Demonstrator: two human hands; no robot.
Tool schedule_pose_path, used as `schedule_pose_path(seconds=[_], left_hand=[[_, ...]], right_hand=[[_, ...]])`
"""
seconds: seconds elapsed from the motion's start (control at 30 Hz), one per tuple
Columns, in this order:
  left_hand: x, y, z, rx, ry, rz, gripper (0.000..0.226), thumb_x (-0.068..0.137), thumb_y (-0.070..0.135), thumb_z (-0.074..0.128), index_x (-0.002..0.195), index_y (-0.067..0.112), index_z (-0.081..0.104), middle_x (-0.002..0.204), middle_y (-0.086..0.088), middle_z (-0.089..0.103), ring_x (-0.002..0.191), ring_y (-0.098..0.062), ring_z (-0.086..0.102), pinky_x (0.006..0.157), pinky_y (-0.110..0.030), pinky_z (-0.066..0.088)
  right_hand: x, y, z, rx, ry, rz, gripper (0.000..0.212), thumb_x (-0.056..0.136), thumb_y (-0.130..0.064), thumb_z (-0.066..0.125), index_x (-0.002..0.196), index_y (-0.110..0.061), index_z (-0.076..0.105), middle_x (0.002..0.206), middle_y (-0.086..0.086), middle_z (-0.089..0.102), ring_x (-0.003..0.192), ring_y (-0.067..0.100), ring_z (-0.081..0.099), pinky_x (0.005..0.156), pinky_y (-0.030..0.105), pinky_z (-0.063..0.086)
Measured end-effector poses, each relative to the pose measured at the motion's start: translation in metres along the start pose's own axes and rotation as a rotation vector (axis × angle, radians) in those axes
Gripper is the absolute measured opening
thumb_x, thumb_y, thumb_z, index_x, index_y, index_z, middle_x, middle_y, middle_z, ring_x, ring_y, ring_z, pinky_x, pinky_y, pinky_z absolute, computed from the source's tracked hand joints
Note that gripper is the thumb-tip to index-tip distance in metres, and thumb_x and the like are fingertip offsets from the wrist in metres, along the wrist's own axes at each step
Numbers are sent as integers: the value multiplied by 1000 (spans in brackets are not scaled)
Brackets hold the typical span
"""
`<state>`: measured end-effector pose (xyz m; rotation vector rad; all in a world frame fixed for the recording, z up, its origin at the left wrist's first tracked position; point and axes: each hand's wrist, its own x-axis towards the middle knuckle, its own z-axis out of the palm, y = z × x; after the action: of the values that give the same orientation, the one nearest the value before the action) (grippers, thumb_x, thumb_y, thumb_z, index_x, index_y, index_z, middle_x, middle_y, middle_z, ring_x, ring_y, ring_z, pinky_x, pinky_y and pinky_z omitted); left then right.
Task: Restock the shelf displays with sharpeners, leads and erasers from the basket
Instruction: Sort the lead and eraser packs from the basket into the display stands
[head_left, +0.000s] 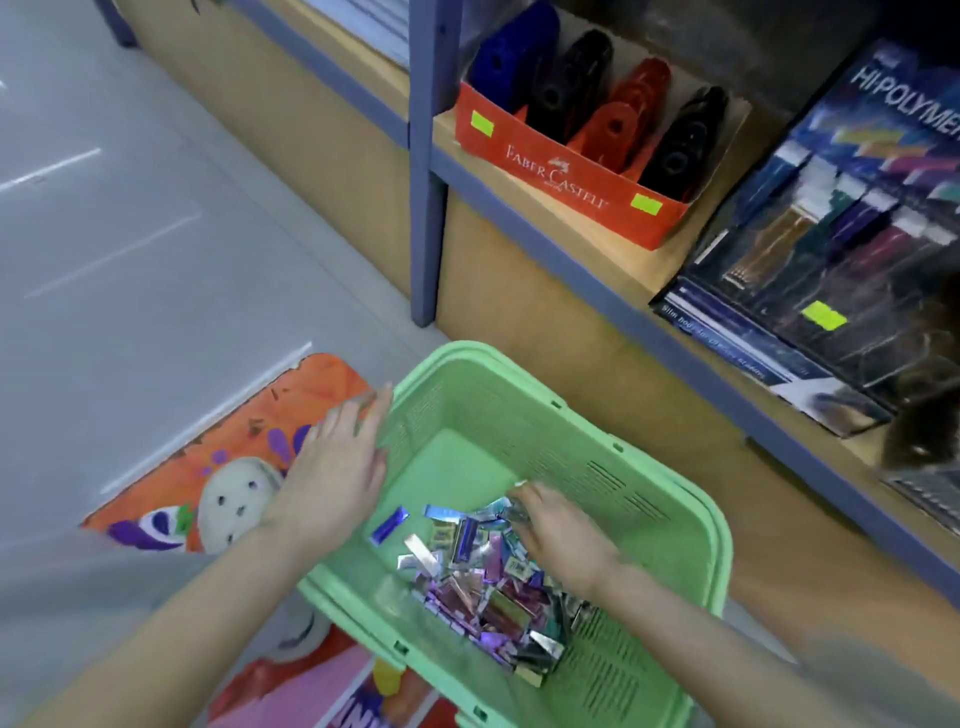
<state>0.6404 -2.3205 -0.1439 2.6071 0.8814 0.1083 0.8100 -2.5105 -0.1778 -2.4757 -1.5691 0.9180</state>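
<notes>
A light green plastic basket (670, 499) stands on the floor below the shelf. In its near half lies a heap of several small shiny lead cases (483, 582) in purple, pink, silver and teal. My right hand (558, 530) is inside the basket, fingers closed on cases at the far edge of the heap. My left hand (337, 462) lies flat against the basket's left rim, fingers spread. On the shelf stand a red Faber-Castell box (561, 171) of blue, black and red sharpeners and a dark lead display (831, 249) marked Hi-Polymer.
A blue metal shelf upright (428, 197) rises left of the red box. The wooden shelf front (597, 332) runs diagonally behind the basket. An orange floor sticker (244, 457) lies left of the basket on grey floor. Another display edge shows at far right (930, 488).
</notes>
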Motion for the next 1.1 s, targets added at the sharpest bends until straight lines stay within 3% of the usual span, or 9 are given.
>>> schedule_pose_path(seconds=[0.1, 0.2, 0.33, 0.47, 0.63, 0.73, 0.93, 1.0, 1.1], left_hand=[[-11, -8, 6, -123, -94, -121, 60, 99, 18, 41, 151, 14, 13, 138, -12, 37, 117, -33, 46, 98, -42, 36], [-17, -12, 11, -188, -102, -156, 58, 100, 22, 36, 152, 19, 9, 132, -10, 38, 105, -32, 52, 87, -39, 39], [-19, -17, 19, -121, -54, -163, 58, 100, 27, 34, 152, 19, 10, 124, -10, 41, 78, -26, 52, 63, -31, 35], [-21, -20, 24, -103, -48, -168, 57, 98, 26, 37, 151, 15, 18, 122, -12, 45, 78, -30, 57, 58, -30, 34], [-21, -28, 32, -32, 8, -103, 53, 94, 30, 33, 142, 9, 34, 106, -12, 54, 56, -29, 56, 41, -27, 29], [-22, -30, 35, -43, 15, -98, 53, 93, 30, 31, 141, 9, 33, 104, -12, 55, 52, -28, 55, 37, -27, 30], [-22, -31, 37, -23, 43, -102, 51, 93, 23, 37, 141, 4, 37, 103, -13, 56, 65, -29, 58, 42, -30, 37], [-23, -31, 39, -29, 83, -100, 51, 93, 19, 38, 140, 1, 37, 110, -16, 56, 87, -30, 57, 60, -38, 49], [-27, -31, 42, -40, 176, -34, 48, 87, 10, 39, 134, 1, 41, 122, -20, 50, 109, -30, 43, 93, -40, 37]], right_hand=[[6, 4, 49, 77, -181, 99, 41, 100, -22, 44, 139, -13, 38, 142, 8, 41, 122, 22, 50, 104, 32, 39], [11, -1, 90, 199, -287, 115, 39, 99, -25, 47, 136, -13, 43, 131, 11, 52, 114, 23, 54, 94, 27, 41], [18, -11, 127, 339, -445, 100, 50, 96, -35, 52, 139, -15, 38, 129, 8, 50, 119, 22, 48, 105, 34, 36], [28, -11, 143, 311, -499, 133, 75, 91, -47, 54, 150, -15, 20, 147, 8, 33, 135, 26, 31, 113, 40, 27], [38, -3, 150, 242, -534, 167, 82, 85, -54, 59, 150, -19, 25, 152, 10, 27, 142, 30, 18, 115, 41, 23], [44, -2, 148, 284, -530, 174, 68, 86, -45, 62, 145, -21, 38, 142, 10, 41, 134, 29, 34, 110, 38, 32], [42, -16, 153, 347, -474, 200, 48, 93, -13, 58, 140, -16, 45, 128, 10, 61, 116, 24, 58, 101, 31, 42], [42, -21, 151, 315, -484, 179, 45, 95, -11, 53, 139, -13, 45, 122, 13, 63, 109, 26, 60, 93, 30, 45], [44, -21, 145, 328, -465, 188, 41, 96, -10, 49, 137, -10, 48, 109, 14, 67, 86, 22, 63, 70, 24, 49]])
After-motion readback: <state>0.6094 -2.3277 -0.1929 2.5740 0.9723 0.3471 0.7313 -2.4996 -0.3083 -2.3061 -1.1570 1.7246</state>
